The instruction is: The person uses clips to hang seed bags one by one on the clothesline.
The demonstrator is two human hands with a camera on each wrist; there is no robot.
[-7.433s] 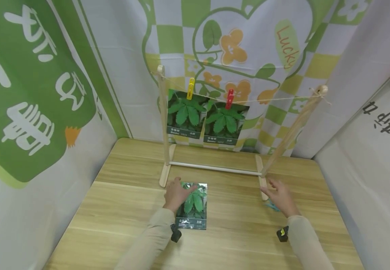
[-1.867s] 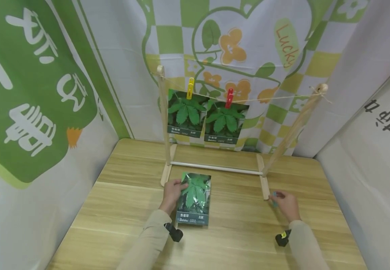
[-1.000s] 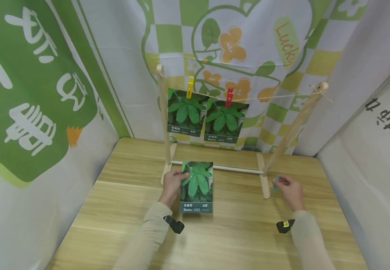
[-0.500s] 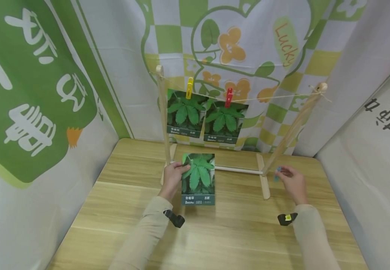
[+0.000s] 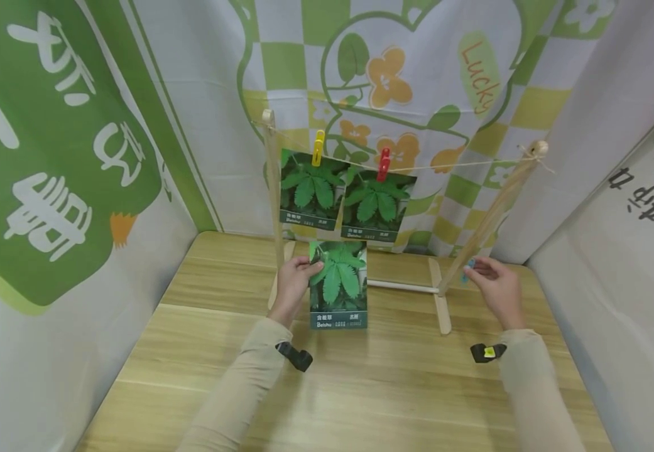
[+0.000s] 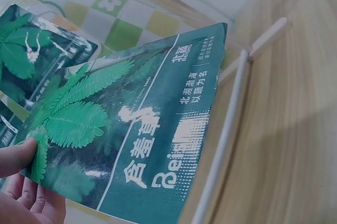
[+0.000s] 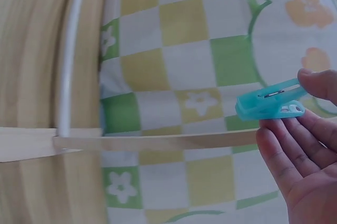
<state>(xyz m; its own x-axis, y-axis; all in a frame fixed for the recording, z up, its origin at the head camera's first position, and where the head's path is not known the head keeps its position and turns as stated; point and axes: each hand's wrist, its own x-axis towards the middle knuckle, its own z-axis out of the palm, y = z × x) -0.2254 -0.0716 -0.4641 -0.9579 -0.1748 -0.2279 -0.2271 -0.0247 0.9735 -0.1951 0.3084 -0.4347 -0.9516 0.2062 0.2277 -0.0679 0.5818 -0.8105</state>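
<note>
My left hand [image 5: 291, 287] pinches a green seed packet [image 5: 338, 292] by its upper left edge, thumb on the printed front. The packet stands upright above the table, below two hung packets and overlapping the rack's white rod in the head view. Between the thumb and fingertips of my right hand [image 5: 499, 290] is a light-blue clothespin [image 7: 268, 103], beside the rack's right post [image 5: 487, 223]. Two matching packets hang side by side from the string [image 5: 468, 164]: a yellow clothespin [image 5: 318, 148] grips the left packet [image 5: 310, 191], a red clothespin [image 5: 384, 165] the right packet [image 5: 377, 204].
The rack's left post [image 5: 275, 201] rises left of the packets, and a white rod [image 5: 403, 286] joins the feet low down. Its right foot [image 5: 443, 314] points toward me on the wooden table [image 5: 406, 389]. Close behind hangs a patterned cloth [image 5: 281, 66].
The packet lay flat on the table earlier; my left hand has taken hold of it and raised it toward the rack. My right hand has picked up the blue clothespin and lifted it.
</note>
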